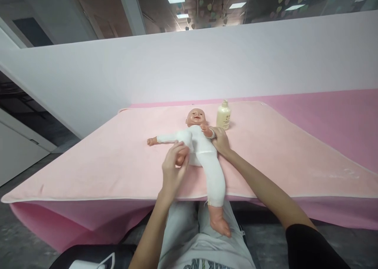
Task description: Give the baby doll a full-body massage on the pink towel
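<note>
A baby doll (203,141) with a white cloth body lies on its back on a pale pink towel (118,162), its head pointing away from me. My left hand (173,167) is closed around one of its feet (182,154), with that leg bent up toward the belly. My right hand (220,140) grips the doll's other-side arm near the wrist, and the doll's small hand (206,130) sticks out above my fingers. One doll arm (165,138) stretches out to the left. The straight leg (215,182) hangs its foot over the table edge above my lap.
A cream pump bottle (223,116) stands just beyond my right hand, beside the doll's head. Darker pink cloth (348,123) covers the table under the towel. A white partition wall (189,70) rises behind, with glass above it.
</note>
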The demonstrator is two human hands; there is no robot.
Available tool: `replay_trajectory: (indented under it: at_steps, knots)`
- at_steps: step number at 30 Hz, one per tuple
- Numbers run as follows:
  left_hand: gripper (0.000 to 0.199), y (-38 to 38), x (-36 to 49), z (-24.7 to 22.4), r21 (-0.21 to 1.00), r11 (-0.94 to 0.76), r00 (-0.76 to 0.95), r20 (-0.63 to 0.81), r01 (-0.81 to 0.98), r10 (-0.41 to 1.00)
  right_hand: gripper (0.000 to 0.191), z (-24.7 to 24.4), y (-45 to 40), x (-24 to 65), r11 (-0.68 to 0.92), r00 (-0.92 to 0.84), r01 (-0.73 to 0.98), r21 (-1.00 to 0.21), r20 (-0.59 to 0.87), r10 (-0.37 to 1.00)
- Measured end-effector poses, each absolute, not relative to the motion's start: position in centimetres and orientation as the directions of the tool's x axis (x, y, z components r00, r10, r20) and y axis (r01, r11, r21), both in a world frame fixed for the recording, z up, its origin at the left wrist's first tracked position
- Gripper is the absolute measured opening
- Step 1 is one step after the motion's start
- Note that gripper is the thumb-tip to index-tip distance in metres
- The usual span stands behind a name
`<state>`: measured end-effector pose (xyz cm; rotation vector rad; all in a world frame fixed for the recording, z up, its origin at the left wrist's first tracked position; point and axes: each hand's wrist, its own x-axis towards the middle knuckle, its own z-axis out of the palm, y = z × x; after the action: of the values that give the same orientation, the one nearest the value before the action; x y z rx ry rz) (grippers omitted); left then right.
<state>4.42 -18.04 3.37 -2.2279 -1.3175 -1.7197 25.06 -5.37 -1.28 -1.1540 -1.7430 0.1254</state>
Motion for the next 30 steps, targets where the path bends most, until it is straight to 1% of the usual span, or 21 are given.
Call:
replay_trajectory:
  at_steps: [2, 4, 6, 8, 11, 13, 14, 16, 18, 19, 21, 22, 24, 26, 28, 29, 30]
  knots:
    - [0.018, -16.4, 5.1, 2.9, 0.486, -0.640, 0.105, 0.743, 0.595, 0.661, 0.049, -1.2, -5.4, 25.0, 0.534, -0.080, 0.672, -0.513, 0.666, 0.741]
    - [0.019, -15.7, 5.7, 2.5, 0.509, -0.635, 0.135, 0.710, 0.581, 0.691, 0.049, -1.0, -5.5, 25.0, 0.533, -0.110, 0.694, -0.483, 0.661, 0.742]
    - [0.021, -15.9, 6.1, 2.6, 0.516, -0.630, 0.155, 0.689, 0.580, 0.708, 0.049, -1.0, -5.5, 25.0, 0.541, -0.121, 0.685, -0.489, 0.656, 0.745]
    - [0.022, -16.9, 6.2, 3.1, 0.517, -0.630, 0.181, 0.673, 0.580, 0.717, 0.049, -1.1, -5.4, 25.0, 0.542, -0.088, 0.634, -0.552, 0.645, 0.759]
    - [0.023, -20.1, 5.4, 4.5, 0.509, -0.616, 0.154, 0.683, 0.602, 0.714, 0.039, -1.8, -4.9, 24.8, 0.462, 0.069, 0.502, -0.731, 0.566, 0.821]
    - [0.027, -22.9, 4.5, 5.2, 0.484, -0.595, 0.111, 0.709, 0.642, 0.697, 0.028, -2.4, -4.5, 24.5, 0.350, 0.233, 0.353, -0.868, 0.444, 0.865]
    - [0.030, -24.4, 4.0, 5.4, 0.472, -0.579, 0.108, 0.706, 0.665, 0.700, 0.026, -2.7, -4.3, 24.3, 0.292, 0.325, 0.251, -0.923, 0.365, 0.873]
    - [0.030, -27.2, 3.1, 5.2, 0.446, -0.555, 0.115, 0.698, 0.702, 0.707, 0.029, -3.1, -4.0, 23.9, 0.214, 0.488, 0.013, -0.977, 0.193, 0.851]
    - [0.029, -29.3, 2.4, 4.5, 0.445, -0.518, 0.121, 0.662, 0.730, 0.740, 0.038, -3.3, -3.8, 23.7, 0.166, 0.593, -0.197, -0.966, 0.017, 0.805]
    - [0.027, -30.0, 2.1, 4.2, 0.444, -0.509, 0.128, 0.648, 0.737, 0.751, 0.040, -3.2, -3.7, 23.7, 0.140, 0.618, -0.277, -0.951, -0.065, 0.784]
    - [0.024, -30.8, 1.8, 3.9, 0.447, -0.496, 0.137, 0.625, 0.745, 0.768, 0.042, -3.1, -3.5, 23.9, 0.090, 0.627, -0.384, -0.919, -0.188, 0.756]
    - [0.023, -30.9, 1.7, 4.1, 0.453, -0.491, 0.129, 0.624, 0.744, 0.771, 0.042, -3.0, -3.5, 24.0, 0.078, 0.627, -0.406, -0.910, -0.216, 0.748]
    - [0.026, -30.3, 1.8, 4.9, 0.478, -0.484, 0.079, 0.647, 0.733, 0.758, 0.046, -3.0, -3.4, 24.2, 0.095, 0.627, -0.407, -0.908, -0.202, 0.752]
    - [0.031, -28.5, 2.1, 6.0, 0.513, -0.487, 0.017, 0.676, 0.707, 0.737, 0.052, -3.0, -3.6, 24.2, 0.139, 0.618, -0.325, -0.935, -0.099, 0.780]
    - [0.035, -25.5, 2.7, 6.9, 0.541, -0.494, 0.005, 0.671, 0.681, 0.742, 0.047, -2.9, -4.0, 24.1, 0.187, 0.570, -0.145, -0.972, 0.072, 0.819]
    - [0.035, -23.7, 3.2, 7.1, 0.546, -0.502, 0.025, 0.660, 0.671, 0.751, 0.042, -2.8, -4.3, 24.1, 0.228, 0.512, -0.008, -0.974, 0.192, 0.837]
    - [0.037, -21.7, 3.7, 7.0, 0.552, -0.504, 0.033, 0.652, 0.664, 0.757, 0.038, -2.6, -4.6, 24.0, 0.285, 0.422, 0.145, -0.948, 0.320, 0.849]
